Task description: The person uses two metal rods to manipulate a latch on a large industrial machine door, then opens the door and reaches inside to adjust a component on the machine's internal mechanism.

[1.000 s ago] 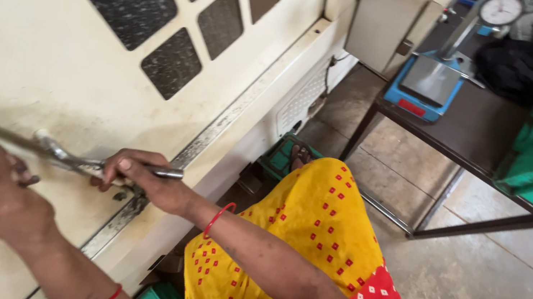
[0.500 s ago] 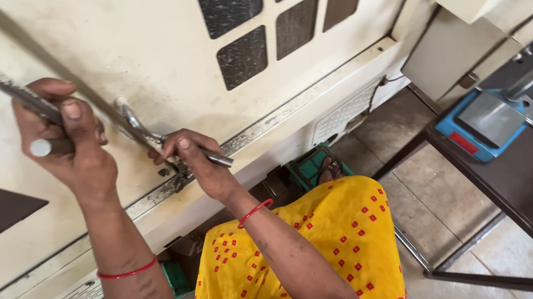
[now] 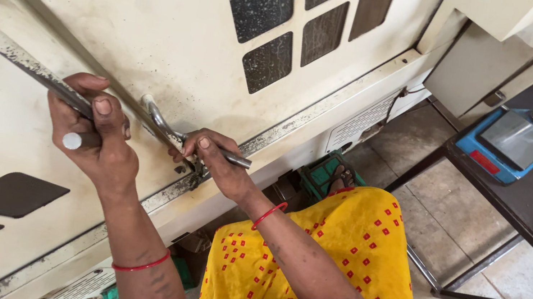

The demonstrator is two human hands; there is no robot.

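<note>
A long metal handle bar [image 3: 13, 54] on the cream machine door [image 3: 158, 21] is clasped by the left hand [image 3: 96, 141], which also holds a short grey rod [image 3: 74, 140]. A thin steel rod [image 3: 225, 155] is gripped by the right hand [image 3: 217, 163], just beside.

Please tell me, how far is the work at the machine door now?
Done: both hands have hold. In hand: the left hand grips the long worn door handle together with a short metal rod; the right hand holds a thin metal tool at the lower handle. Left: cannot tell; the cream door looks shut.
</note>
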